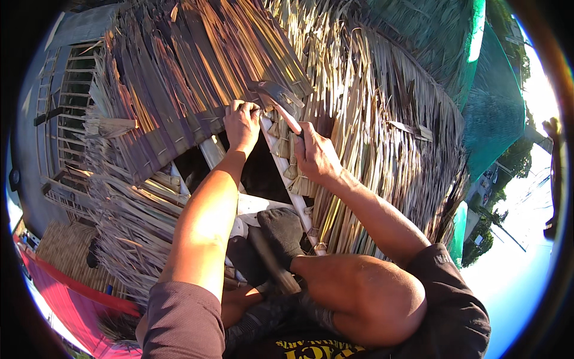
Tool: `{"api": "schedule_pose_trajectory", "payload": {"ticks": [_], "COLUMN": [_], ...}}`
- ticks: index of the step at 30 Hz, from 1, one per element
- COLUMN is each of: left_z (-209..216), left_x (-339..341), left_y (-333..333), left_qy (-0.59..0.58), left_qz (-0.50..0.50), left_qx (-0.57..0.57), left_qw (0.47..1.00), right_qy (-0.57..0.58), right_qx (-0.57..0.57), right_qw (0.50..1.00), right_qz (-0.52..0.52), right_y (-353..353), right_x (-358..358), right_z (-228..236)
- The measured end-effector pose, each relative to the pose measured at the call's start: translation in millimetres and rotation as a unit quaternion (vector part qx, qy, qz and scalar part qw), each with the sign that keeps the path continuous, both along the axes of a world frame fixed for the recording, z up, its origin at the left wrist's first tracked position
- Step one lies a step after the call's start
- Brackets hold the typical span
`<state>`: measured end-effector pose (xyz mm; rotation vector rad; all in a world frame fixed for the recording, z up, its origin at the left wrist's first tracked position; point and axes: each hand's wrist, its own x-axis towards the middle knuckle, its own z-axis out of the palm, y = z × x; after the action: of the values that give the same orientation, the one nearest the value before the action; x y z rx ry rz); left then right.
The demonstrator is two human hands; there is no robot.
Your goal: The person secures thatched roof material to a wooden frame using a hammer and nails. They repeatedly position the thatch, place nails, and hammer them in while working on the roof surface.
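Observation:
My right hand (317, 154) is wrapped round the handle of a claw hammer (288, 117). The hammer's dark metal head lies over the lower right corner of a brown palm-leaf thatch panel (191, 66). Just left of the head, my left hand (242, 124) has its fingers closed at the panel's lower edge; whatever they pinch is hidden. Below that hand runs a pale wooden rafter (280, 160), with folded leaf ends tied along its right side.
Dark gaps open between the rafters, above my dark-socked feet (280, 230). Dry thatch (371, 119) slopes off to the right, beside green netting (493, 107). A wooden frame structure (75, 113) stands at the left, and a red awning (72, 299) lies lower left.

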<state>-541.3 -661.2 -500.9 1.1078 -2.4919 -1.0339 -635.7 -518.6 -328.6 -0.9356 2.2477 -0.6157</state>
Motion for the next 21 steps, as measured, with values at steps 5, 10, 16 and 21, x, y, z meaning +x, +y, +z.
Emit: {"api": "schedule_pose_trajectory", "payload": {"ticks": [5, 10, 16, 21], "left_z": [-1.2, 5.1, -19.0, -42.0], "left_x": [1.7, 10.0, 27.8, 28.3], "left_y": [0.1, 13.4, 8.1, 3.4], "left_qy": [-0.025, 0.065, 0.413, 0.345], "left_qz": [-0.011, 0.047, 0.51, 0.576], "left_qx": [-0.005, 0.032, 0.61, 0.601], "left_qw": [1.0, 0.996, 0.445, 0.435], "right_qy": [0.006, 0.003, -0.012, -0.025], "right_qx": [0.143, 0.196, 0.186, 0.178], "right_qw": [0.99, 0.98, 0.982, 0.983], "right_qz": [0.014, -0.019, -0.021, -0.028], "right_y": [-3.1, 9.4, 11.6, -10.2], "right_x": [6.1, 13.6, 17.2, -2.0], "right_z": [-34.2, -60.3, -66.0, -26.4]}}
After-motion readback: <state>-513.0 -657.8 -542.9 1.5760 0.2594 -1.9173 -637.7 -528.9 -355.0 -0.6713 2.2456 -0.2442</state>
